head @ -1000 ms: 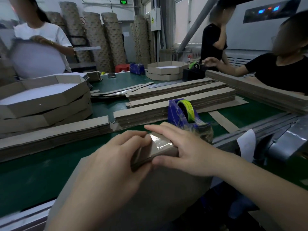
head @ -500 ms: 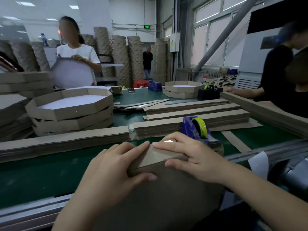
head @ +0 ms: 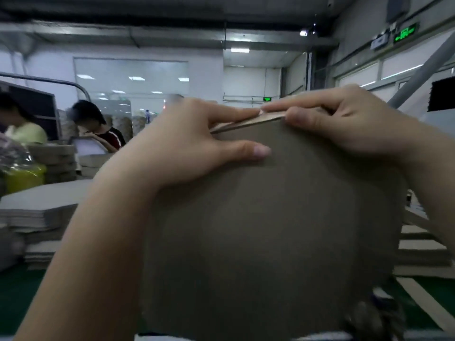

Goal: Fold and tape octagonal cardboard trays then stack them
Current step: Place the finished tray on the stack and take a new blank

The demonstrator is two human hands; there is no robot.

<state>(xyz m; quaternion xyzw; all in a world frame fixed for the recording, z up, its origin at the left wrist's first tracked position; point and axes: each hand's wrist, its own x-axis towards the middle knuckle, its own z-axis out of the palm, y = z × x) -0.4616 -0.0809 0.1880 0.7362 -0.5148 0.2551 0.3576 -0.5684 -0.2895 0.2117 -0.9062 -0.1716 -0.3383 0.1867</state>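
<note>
An octagonal cardboard tray (head: pixel 270 230) stands on edge in front of me, its brown underside facing the camera and filling the middle of the view. My left hand (head: pixel 187 146) grips its top edge from the left, fingers over the rim and thumb on the underside. My right hand (head: pixel 344 126) pinches the same top edge from the right, forefinger laid along the rim where a shiny strip of tape (head: pixel 268 115) shows. The tray's inside is hidden.
Piles of flat cardboard blanks (head: pixel 37 217) lie at the left on the green table (head: pixel 14 291), more cardboard strips (head: pixel 423 254) at the right. Two people (head: pixel 98 129) work at the far left. A dark blurred object (head: pixel 374 318) shows at the bottom right.
The view has swung up and to the left, away from the table. Both hands have lifted the tray higher, still holding its top edge. The tape dispenser has gone out of sight.
</note>
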